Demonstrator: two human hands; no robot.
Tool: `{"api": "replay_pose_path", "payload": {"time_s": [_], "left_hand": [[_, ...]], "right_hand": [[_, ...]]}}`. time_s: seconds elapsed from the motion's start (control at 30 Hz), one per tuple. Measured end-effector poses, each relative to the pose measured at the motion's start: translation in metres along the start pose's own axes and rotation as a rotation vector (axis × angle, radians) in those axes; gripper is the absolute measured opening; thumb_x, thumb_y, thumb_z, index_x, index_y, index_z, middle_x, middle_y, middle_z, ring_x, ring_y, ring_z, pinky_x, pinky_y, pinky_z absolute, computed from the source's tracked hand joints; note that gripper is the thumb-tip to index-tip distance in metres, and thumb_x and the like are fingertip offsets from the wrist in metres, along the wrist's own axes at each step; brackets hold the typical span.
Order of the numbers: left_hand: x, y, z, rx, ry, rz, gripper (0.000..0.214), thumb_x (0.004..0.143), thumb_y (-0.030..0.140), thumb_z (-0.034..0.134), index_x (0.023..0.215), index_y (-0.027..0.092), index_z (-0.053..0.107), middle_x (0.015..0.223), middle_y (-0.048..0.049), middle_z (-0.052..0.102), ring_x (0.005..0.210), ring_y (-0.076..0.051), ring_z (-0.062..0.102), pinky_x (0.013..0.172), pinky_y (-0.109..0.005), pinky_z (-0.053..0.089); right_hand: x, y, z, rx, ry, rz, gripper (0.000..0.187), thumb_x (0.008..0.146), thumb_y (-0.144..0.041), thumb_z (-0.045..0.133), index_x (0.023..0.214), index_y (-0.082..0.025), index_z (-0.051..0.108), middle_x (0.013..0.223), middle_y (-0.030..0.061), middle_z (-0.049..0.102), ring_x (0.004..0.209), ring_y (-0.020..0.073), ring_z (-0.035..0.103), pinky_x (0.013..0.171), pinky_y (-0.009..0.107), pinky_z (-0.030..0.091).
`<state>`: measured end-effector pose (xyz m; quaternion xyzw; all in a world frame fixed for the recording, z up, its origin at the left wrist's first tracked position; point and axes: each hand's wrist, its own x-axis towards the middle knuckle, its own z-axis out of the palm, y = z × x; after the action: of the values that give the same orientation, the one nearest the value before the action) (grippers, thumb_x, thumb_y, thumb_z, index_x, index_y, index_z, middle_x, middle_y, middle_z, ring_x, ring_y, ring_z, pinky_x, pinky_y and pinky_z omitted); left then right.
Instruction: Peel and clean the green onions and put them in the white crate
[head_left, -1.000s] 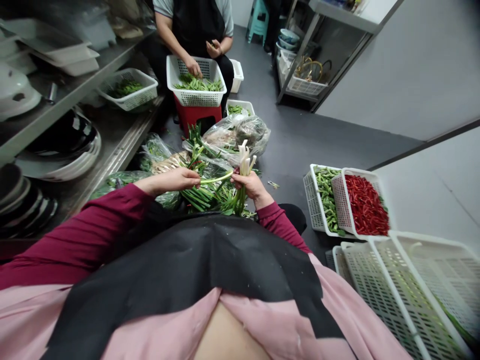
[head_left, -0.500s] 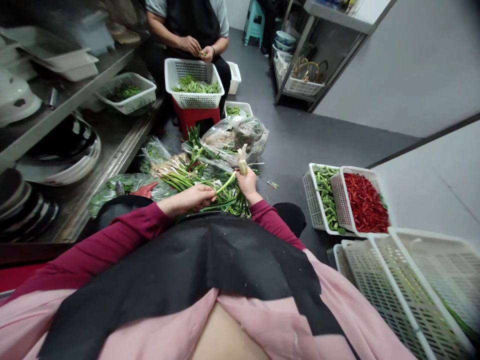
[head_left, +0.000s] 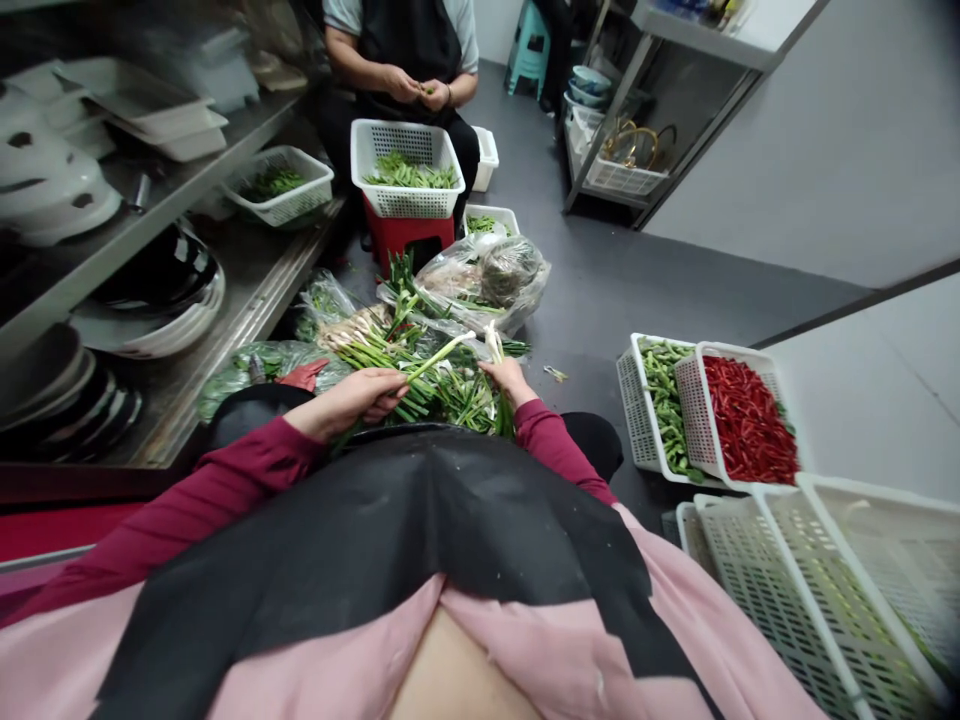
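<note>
Currently, left hand (head_left: 367, 392): closed round one scallion stalk (head_left: 431, 360)
Right hand (head_left: 508, 378): clasps scallion bunch (head_left: 491, 345) (white ends up)
Handling: light, limp, bruisable; likely best held near the firm white base

Scallions (head_left: 420, 372): smooth, waxy green stalks w/ pale ends. Bags (head_left: 480, 275): thin clear plastic, glossy & crinkled. Baskets (head_left: 780, 540): white perforated plastic, matt. Shelf (head_left: 247, 290): brushed steel w/ dull sheen. Floor (head_left: 600, 290): grey, matt. Apron (head_left: 420, 530): black cloth; sleeves (head_left: 225, 490): maroon knit.
</note>
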<state>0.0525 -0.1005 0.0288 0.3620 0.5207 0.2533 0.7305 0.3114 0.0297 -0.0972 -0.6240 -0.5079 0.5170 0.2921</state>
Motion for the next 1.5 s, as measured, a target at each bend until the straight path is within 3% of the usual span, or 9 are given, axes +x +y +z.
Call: {"api": "replay_pose_path", "payload": {"time_s": [0.13,0.3,0.43,0.57,0.87,1.0,1.23,1.3,1.5], "left_hand": [[0.016,-0.008,0.008,0.058,-0.018,0.058,0.035,0.084,0.048,0.051,0.068,0.019,0.042,0.049,0.0089,0.025,0.037,-0.004,0.019,0.036,-0.018,0.013],[0.031,-0.015,0.016,0.237,0.008,0.171,0.042,0.081,0.055,0.053,0.064,0.018,0.04,0.05,0.0079,0.03,0.04,-0.005,0.023,0.037,-0.018,0.017],[0.036,-0.015,0.018,0.283,-0.013,0.237,0.045,0.078,0.057,0.056,0.062,0.017,0.041,0.051,0.0068,0.032,0.042,-0.005,0.024,0.038,-0.018,0.017],[0.032,-0.016,0.017,0.096,-0.138,0.139,0.042,0.08,0.054,0.056,0.064,0.018,0.04,0.05,0.0081,0.028,0.039,-0.004,0.019,0.036,-0.018,0.015],[0.028,-0.019,0.015,-0.179,-0.382,-0.027,0.039,0.082,0.05,0.052,0.063,0.019,0.04,0.046,0.0092,0.019,0.037,-0.005,0.011,0.033,-0.015,0.014],[0.028,-0.02,0.012,-0.239,-0.421,-0.036,0.039,0.084,0.051,0.047,0.063,0.019,0.038,0.044,0.0088,0.018,0.037,-0.006,0.011,0.032,-0.016,0.017],[0.012,-0.021,0.009,-0.071,-0.304,0.035,0.042,0.083,0.053,0.05,0.062,0.018,0.039,0.047,0.0082,0.022,0.039,-0.005,0.014,0.036,-0.018,0.012],[0.003,-0.02,0.011,0.04,-0.219,0.077,0.043,0.083,0.052,0.051,0.062,0.017,0.04,0.049,0.0073,0.026,0.041,-0.005,0.017,0.038,-0.018,0.012],[0.0,-0.014,0.014,0.206,0.09,0.206,0.036,0.083,0.05,0.051,0.067,0.018,0.044,0.05,0.0073,0.031,0.042,-0.006,0.024,0.04,-0.02,0.018]], "right_hand": [[-0.022,-0.025,0.004,0.195,0.037,-0.012,0.023,0.065,-0.031,0.072,0.074,-0.014,0.06,0.05,-0.0029,0.057,0.033,0.004,0.035,0.035,0.019,0.023],[-0.054,-0.061,0.004,0.58,-0.25,-0.093,0.04,0.066,-0.049,0.071,0.08,-0.013,0.062,0.053,-0.0046,0.053,0.034,0.0024,0.033,0.036,0.019,0.026],[-0.066,-0.074,0.004,0.661,-0.384,-0.127,0.036,0.059,-0.037,0.079,0.08,-0.012,0.063,0.054,-0.0057,0.051,0.039,0.0019,0.036,0.038,0.017,0.028],[-0.067,-0.071,0.0,0.646,-0.426,-0.196,0.034,0.063,-0.035,0.076,0.084,-0.012,0.064,0.059,-0.0025,0.059,0.042,0.0035,0.041,0.039,0.017,0.031],[-0.067,-0.069,-0.002,0.499,-0.366,-0.378,0.027,0.067,-0.037,0.072,0.075,-0.014,0.06,0.059,-0.0007,0.062,0.044,0.0056,0.043,0.043,0.019,0.033],[-0.063,-0.065,0.002,0.446,-0.205,-0.361,0.02,0.067,-0.031,0.069,0.074,-0.014,0.06,0.059,-0.0014,0.061,0.045,0.0055,0.043,0.044,0.019,0.033],[-0.028,-0.053,-0.003,0.647,0.227,-0.038,0.013,0.067,-0.018,0.06,0.059,-0.015,0.05,0.043,-0.0058,0.047,0.036,0.0039,0.036,0.038,0.019,0.031],[-0.02,-0.047,-0.008,0.588,0.198,0.023,0.015,0.068,-0.019,0.062,0.059,-0.015,0.05,0.044,-0.0048,0.05,0.035,0.0035,0.035,0.037,0.019,0.031],[-0.02,-0.029,0.0,0.122,-0.132,0.076,0.025,0.067,-0.035,0.072,0.066,-0.013,0.059,0.046,-0.0002,0.058,0.032,0.0041,0.033,0.032,0.019,0.022]]}}
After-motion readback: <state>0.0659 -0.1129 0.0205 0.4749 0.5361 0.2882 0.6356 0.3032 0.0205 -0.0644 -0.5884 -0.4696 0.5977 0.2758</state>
